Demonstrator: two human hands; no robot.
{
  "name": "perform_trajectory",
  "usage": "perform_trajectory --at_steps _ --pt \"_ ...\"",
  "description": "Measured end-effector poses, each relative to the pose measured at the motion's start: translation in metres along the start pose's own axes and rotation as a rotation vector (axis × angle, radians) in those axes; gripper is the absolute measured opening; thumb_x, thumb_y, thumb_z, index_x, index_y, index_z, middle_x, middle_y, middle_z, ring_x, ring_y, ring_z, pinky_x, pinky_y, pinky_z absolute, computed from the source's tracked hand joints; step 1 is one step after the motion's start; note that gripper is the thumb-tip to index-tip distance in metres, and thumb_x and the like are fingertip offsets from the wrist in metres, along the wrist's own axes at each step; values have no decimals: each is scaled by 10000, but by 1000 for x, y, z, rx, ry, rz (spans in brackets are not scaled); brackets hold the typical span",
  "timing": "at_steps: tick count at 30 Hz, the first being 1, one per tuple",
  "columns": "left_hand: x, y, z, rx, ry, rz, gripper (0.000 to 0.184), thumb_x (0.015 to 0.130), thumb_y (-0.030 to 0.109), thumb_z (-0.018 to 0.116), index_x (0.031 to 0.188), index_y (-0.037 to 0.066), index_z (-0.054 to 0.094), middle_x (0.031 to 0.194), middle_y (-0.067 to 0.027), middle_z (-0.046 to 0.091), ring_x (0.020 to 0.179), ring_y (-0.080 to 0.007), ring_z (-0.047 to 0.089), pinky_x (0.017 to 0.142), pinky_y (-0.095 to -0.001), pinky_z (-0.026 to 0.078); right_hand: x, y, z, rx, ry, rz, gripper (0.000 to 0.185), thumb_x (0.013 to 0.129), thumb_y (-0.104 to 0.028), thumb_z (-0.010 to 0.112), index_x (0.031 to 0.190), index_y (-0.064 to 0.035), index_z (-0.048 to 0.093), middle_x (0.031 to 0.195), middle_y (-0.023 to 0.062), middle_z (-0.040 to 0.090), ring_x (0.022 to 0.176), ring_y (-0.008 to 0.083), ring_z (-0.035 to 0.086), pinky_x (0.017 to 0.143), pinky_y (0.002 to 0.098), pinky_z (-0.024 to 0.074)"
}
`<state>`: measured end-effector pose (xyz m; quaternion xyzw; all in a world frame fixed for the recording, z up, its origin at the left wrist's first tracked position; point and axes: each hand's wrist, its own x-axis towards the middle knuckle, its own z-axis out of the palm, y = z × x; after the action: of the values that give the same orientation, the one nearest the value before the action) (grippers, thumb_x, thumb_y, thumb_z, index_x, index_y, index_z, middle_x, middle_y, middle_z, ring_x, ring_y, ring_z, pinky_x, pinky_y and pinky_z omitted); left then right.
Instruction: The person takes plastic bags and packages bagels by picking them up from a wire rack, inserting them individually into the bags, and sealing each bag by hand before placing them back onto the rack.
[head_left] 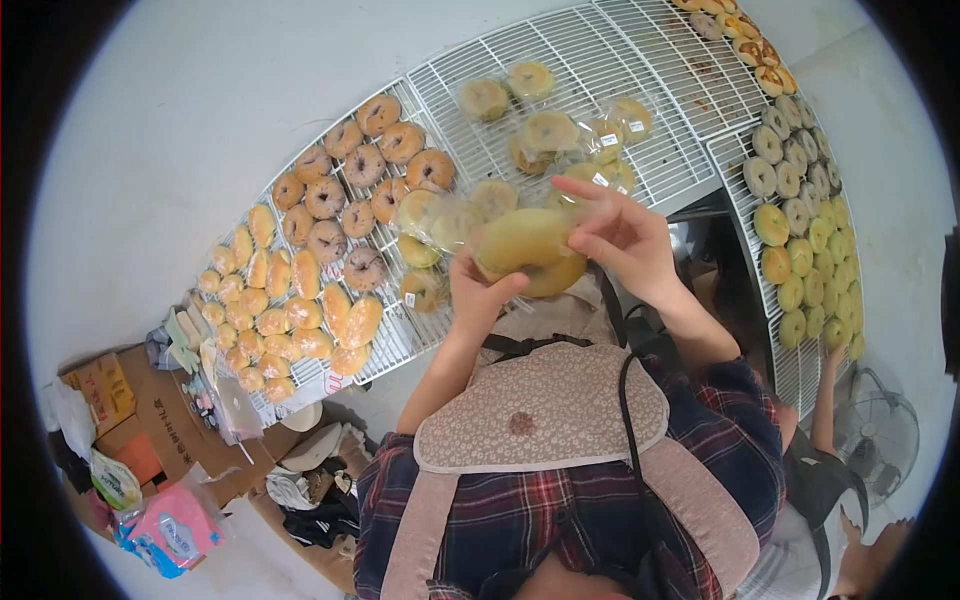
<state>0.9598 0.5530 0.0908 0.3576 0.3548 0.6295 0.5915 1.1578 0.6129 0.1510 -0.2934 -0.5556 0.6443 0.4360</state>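
Observation:
A pale green bagel (540, 245) in a clear plastic bag is held up in front of my chest. My left hand (480, 295) grips its left side, with the thumb on its lower front. At its upper right, my right hand (625, 235) pinches the clear plastic between thumb and fingers. Behind it on the white wire rack (480, 50) lie several bagged green bagels (550, 132), some with small white labels. Part of the rack just behind the held bagel is hidden.
To the left, brown bagels (324, 198) and oblong rolls (305, 273) cover the rack. Another rack with green and grey bagels (790, 293) stands at the right, where a co-worker's arm (824, 400) reaches in. A fan (875, 440) and cardboard box (165, 420) stand lower down.

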Motion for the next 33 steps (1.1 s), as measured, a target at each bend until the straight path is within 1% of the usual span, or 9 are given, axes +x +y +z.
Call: perform_trajectory --at_steps 7,9,13,19,22,25,27,30,33 --pt "5 46 -18 252 -88 219 407 655 41 828 1019 11 648 980 -112 680 1019 -229 628 905 -335 471 -22 -11 19 -524 33 -436 106 787 9 699 865 -4 629 975 140 705 902 251 699 692 281 575" --pt "9 57 -35 223 -276 281 262 607 -43 822 811 27 674 890 -130 693 922 -246 669 828 -327 511 -25 -14 22 -549 46 -473 93 777 15 703 838 -6 637 950 139 709 867 235 705 680 275 575" --pt "-9 99 -69 469 -201 202 227 574 -85 819 686 19 651 782 -125 694 777 -221 689 694 -296 543 -29 -24 38 -676 46 -560 80 746 34 712 756 -16 651 855 125 718 754 199 712 629 263 575" --pt "-40 146 -102 1011 -195 798 153 621 -105 746 647 -33 613 646 -146 650 624 -245 670 553 -308 536 -38 -13 84 -951 -3 -895 100 694 8 704 785 -5 663 872 125 702 718 207 695 580 264 563" --pt "-50 159 -130 1113 -143 840 124 708 -103 704 684 -36 603 688 -148 659 646 -217 654 579 -297 532 -54 -7 110 -1034 49 -912 132 672 -12 696 800 -4 665 916 135 691 729 204 690 577 260 561" --pt "-52 126 -146 751 384 736 159 782 -107 643 804 12 541 883 -115 656 793 -184 618 709 -287 498 -76 0 126 -1055 194 -892 114 687 -41 694 792 -12 660 919 132 691 748 194 693 578 251 559" --pt "-69 110 -101 723 230 832 199 765 -112 659 857 39 566 934 -83 647 795 -188 603 689 -295 493 -97 3 137 -1152 257 -874 105 702 -62 693 792 -17 660 914 118 691 749 189 693 575 251 557" --pt "-91 106 -48 941 -417 935 241 727 -77 720 903 60 626 913 -56 655 778 -207 617 667 -305 502 -141 15 154 -1272 375 -797 105 727 -83 703 801 -19 665 905 104 695 763 185 695 598 257 565" --pt "-111 93 -22 691 -906 910 283 674 -24 778 922 72 679 906 -39 658 769 -223 629 637 -314 512 -199 16 190 -1278 578 -598 107 744 -83 717 828 -32 678 883 81 700 763 182 696 623 272 574"
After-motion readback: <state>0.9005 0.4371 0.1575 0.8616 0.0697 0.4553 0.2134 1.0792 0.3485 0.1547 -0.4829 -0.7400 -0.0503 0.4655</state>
